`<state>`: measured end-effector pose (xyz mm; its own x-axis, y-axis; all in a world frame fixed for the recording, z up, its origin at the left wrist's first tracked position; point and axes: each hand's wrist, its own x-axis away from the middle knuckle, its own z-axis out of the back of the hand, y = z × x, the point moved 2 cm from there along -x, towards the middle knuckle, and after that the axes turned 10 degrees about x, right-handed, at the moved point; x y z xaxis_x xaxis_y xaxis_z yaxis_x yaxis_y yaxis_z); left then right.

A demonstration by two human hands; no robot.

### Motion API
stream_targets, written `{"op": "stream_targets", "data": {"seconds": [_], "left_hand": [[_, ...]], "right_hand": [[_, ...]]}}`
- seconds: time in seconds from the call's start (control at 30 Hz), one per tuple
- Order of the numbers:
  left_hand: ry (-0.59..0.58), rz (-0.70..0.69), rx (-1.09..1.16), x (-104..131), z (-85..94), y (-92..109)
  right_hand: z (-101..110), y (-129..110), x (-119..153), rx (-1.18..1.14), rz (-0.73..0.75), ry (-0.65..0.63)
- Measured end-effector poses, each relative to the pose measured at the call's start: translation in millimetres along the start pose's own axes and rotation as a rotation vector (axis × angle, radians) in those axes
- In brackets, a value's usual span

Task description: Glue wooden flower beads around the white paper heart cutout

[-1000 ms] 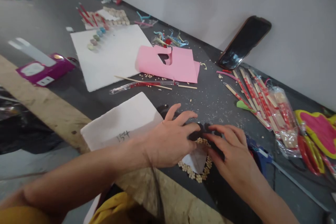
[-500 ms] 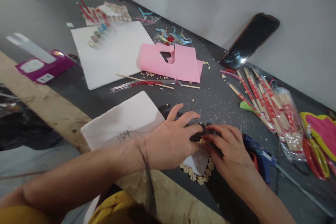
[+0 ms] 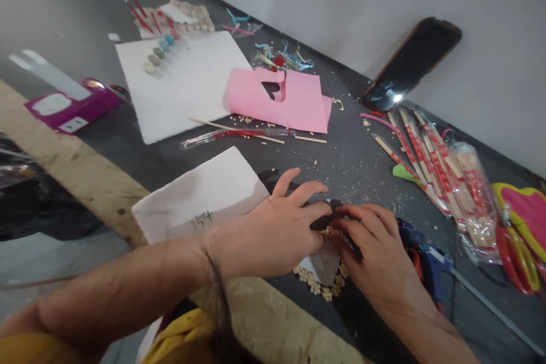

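Observation:
A small white piece [image 3: 321, 266] edged with short pale wooden bits lies on the dark table, partly under both hands. My left hand [image 3: 277, 230] comes in from the left over its upper edge. Its thumb and index finger are bent round a black piece [image 3: 321, 220], while the other fingers stand raised and apart. From the right, my right hand [image 3: 371, 244] meets it, fingertips bent together at the piece's upper right edge. What the right fingertips pinch is hidden.
White boards [image 3: 200, 193], pink paper [image 3: 298, 99] and sticks [image 3: 239, 129] lie left and ahead. To the right are a blue glue gun [image 3: 430, 264], wrapped sticks [image 3: 473, 199], scissors [image 3: 518, 256] and a leaning phone [image 3: 413, 62]. A purple device [image 3: 74, 108] stands far left.
The black piece between the hands shows less and sits lower behind the fingers. My right hand has shifted very slightly to the right; my left hand has hardly moved.

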<state>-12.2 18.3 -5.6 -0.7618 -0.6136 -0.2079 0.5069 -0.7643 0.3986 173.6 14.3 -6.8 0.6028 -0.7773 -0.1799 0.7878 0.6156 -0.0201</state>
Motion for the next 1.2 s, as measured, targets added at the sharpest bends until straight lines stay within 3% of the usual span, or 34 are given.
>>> {"op": "stream_targets", "data": {"seconds": [0.37, 0.8, 1.2], "left_hand": [[0.083, 0.003, 0.004, 0, -10.0, -2], [0.053, 0.006, 0.012, 0, -9.8, -1], [0.021, -0.003, -0.01, 0, -2.6, 0]], "right_hand": [[-1, -2, 1, 0.077, 0.023, -0.016], [0, 0, -1, 0.052, -0.023, -0.057], [0, 0, -1, 0.056, -0.012, -0.016]]}}
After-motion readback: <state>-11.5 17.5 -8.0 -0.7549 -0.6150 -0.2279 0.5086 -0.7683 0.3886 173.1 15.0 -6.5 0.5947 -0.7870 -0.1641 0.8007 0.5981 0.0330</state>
